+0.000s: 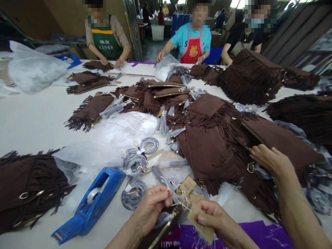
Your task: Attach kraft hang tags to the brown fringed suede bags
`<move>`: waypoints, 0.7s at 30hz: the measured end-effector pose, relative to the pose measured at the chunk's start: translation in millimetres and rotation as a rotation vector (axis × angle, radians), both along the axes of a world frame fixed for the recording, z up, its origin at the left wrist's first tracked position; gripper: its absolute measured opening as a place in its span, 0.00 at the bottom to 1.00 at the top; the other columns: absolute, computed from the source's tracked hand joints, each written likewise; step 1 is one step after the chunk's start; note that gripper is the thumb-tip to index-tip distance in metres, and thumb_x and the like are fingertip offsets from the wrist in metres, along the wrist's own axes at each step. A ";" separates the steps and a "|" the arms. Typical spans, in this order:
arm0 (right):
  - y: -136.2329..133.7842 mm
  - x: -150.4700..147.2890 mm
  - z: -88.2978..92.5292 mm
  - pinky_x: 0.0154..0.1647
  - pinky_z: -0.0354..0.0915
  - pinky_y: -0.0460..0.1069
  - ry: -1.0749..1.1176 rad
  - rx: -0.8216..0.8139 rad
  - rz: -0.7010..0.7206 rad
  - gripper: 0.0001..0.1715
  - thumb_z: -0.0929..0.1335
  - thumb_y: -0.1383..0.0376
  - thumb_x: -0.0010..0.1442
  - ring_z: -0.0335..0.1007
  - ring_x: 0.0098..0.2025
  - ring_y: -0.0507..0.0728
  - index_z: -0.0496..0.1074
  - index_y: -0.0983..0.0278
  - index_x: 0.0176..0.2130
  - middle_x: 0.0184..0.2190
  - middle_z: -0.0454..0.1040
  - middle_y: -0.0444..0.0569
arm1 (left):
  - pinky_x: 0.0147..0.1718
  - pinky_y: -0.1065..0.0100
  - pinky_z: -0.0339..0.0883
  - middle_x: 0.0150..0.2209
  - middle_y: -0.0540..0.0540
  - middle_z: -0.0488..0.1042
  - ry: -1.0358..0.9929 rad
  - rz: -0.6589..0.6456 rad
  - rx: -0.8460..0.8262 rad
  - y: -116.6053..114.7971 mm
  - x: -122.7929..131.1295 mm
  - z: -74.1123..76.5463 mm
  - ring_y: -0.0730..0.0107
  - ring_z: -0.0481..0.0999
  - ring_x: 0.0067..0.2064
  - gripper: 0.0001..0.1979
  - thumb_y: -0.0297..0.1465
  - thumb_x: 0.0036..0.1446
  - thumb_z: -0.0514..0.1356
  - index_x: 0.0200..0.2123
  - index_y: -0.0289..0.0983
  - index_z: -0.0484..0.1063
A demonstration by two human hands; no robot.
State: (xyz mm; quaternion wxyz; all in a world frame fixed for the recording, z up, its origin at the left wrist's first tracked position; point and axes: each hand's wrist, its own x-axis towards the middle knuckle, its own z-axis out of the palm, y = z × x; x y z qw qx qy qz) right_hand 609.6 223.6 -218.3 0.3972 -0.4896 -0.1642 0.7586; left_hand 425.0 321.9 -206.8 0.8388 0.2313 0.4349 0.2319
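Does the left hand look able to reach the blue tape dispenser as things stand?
Probably yes: the blue tape dispenser lies beside the left hand, table surface showing between them, though that hand's fingers seem pinched on white string.

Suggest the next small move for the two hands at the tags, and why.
Probably ease the white strings apart with the left hand while the right hand steadies the brown tags: the strings look bunched between the hands, close to the zipper, so they might snag.
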 end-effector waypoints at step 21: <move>13.8 -65.9 1.7 0.07 0.41 0.38 0.130 -0.185 -0.350 0.27 0.76 0.50 0.32 0.48 0.07 0.41 0.70 0.69 0.24 0.07 0.64 0.38 | 0.36 0.65 0.62 0.49 0.39 0.67 0.304 -0.329 0.816 -36.1 -20.9 31.2 0.66 0.67 0.30 0.13 0.41 0.50 0.60 0.36 0.42 0.79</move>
